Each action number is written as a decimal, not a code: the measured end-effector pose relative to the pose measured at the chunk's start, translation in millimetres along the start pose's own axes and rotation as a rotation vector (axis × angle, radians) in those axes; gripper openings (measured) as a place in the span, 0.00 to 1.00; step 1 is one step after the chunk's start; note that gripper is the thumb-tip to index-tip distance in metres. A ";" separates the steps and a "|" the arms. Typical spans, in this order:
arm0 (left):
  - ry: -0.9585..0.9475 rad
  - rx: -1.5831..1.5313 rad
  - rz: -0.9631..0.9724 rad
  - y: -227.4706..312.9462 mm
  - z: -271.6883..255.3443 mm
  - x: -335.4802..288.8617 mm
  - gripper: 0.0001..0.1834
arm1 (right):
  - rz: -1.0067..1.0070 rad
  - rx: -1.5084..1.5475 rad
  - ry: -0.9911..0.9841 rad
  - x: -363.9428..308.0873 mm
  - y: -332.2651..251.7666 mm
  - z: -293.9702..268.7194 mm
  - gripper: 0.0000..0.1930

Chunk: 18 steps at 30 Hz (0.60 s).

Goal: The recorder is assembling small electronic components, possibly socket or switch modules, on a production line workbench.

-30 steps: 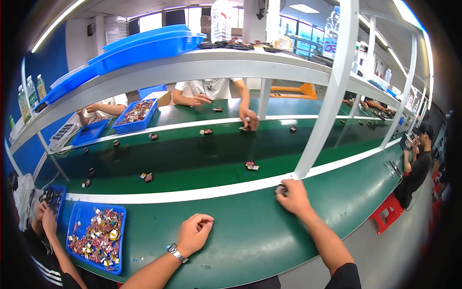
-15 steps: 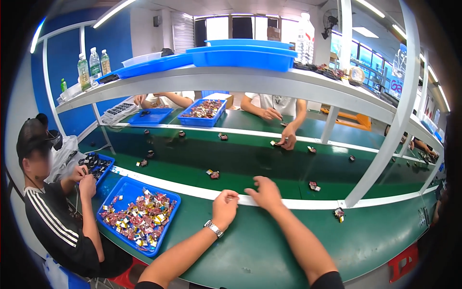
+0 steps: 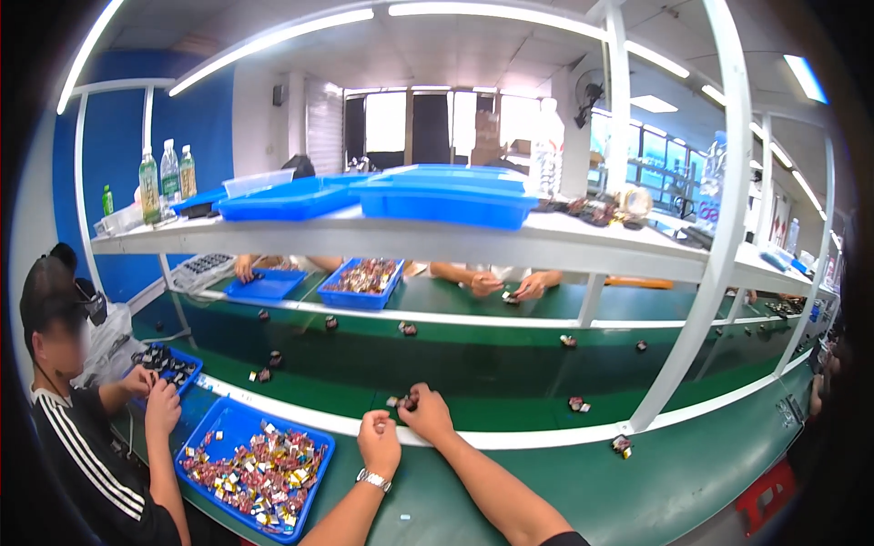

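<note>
Left hand (image 3: 380,441): over the near bench (image 3: 546,496), fingers curled; whether anything lay inside could not be told.

Right hand (image 3: 428,417): at the left hand's 2 o'clock, stretched across the white rail (image 3: 510,440), fingers closed on a small part.

Small part (image 3: 393,402): by the near edge of the green belt (image 3: 492,382); gripped at one end, probably because its low, bunched form offered little else. Dark reddish clump with a pale patch; finer detail too small to read.

Blue tray (image 3: 235,411): 8 o'clock, heaped with red, white and yellow pieces; its walls likely kept the pile from scattering.

Stray part (image 3: 622,446): 3 o'clock, on the bench beside the foot of a white post (image 3: 674,355).

Belt pieces: singly or paired at 10, 12 and 3 o'clock, perhaps spaced for easy picking.

Far tray (image 3: 350,300): 11 o'clock, beyond the belt, also heaped.
</note>
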<state>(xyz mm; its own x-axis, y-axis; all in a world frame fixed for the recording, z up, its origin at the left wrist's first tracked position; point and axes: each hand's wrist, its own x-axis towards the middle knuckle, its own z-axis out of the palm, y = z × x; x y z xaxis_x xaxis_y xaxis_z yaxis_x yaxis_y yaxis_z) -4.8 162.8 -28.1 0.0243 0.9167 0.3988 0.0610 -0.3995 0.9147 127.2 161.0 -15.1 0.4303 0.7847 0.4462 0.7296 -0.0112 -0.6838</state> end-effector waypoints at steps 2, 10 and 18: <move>-0.039 -0.068 -0.086 1.2 -2.1 3.5 0.08 | -0.120 0.139 -0.041 -16.4 14.5 -28.4 0.19; -1.174 -0.372 -0.606 44.8 -1.1 -20.3 0.16 | -0.185 0.250 -0.382 -118.1 5.4 -164.4 0.27; -1.264 -0.516 -0.705 54.4 5.0 -47.1 0.23 | -0.288 0.066 -0.255 -143.4 15.4 -189.9 0.28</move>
<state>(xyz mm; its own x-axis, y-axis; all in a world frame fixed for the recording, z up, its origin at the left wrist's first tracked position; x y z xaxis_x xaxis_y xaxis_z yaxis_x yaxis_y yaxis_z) 2.3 97.9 2.5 0.9606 0.2102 -0.1821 0.0884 0.3898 0.9166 177.6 -69.4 20.0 0.0606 0.8787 0.4735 0.7622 0.2656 -0.5904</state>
